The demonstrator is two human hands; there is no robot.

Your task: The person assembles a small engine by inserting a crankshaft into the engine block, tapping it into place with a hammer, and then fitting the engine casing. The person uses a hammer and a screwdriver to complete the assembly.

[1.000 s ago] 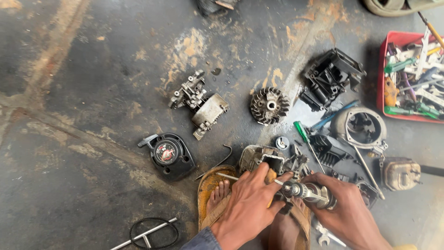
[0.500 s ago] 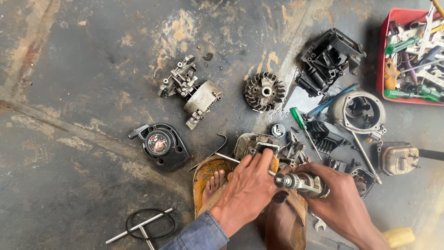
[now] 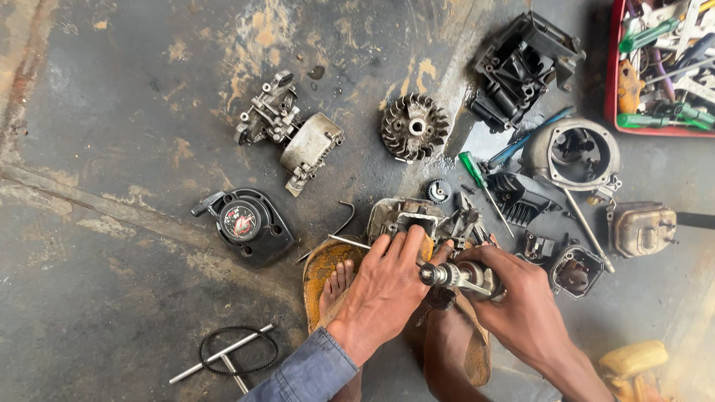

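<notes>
My left hand (image 3: 383, 286) presses down on a grey metal engine casing (image 3: 395, 214) that rests on the floor beside my sandalled foot (image 3: 337, 286). In my right hand (image 3: 521, 301) I grip a small silver metal shaft part (image 3: 456, 275), its ribbed end pointing left toward the left hand's fingers. Both hands are close together, almost touching, low in the middle of the view. The lower side of the casing is hidden under my fingers.
Dismantled engine parts lie on the stained concrete floor: a carburettor assembly (image 3: 287, 130), a finned flywheel (image 3: 414, 126), a black starter cover (image 3: 246, 223), a black cylinder block (image 3: 525, 67), a round housing (image 3: 572, 155), a muffler (image 3: 640, 229), screwdrivers (image 3: 477, 175). A red tool tray (image 3: 617, 82) stands top right.
The view has shifted, so all the parts sit higher and more to the left in the frame. My hands have stayed on the casing and the shaft part.
</notes>
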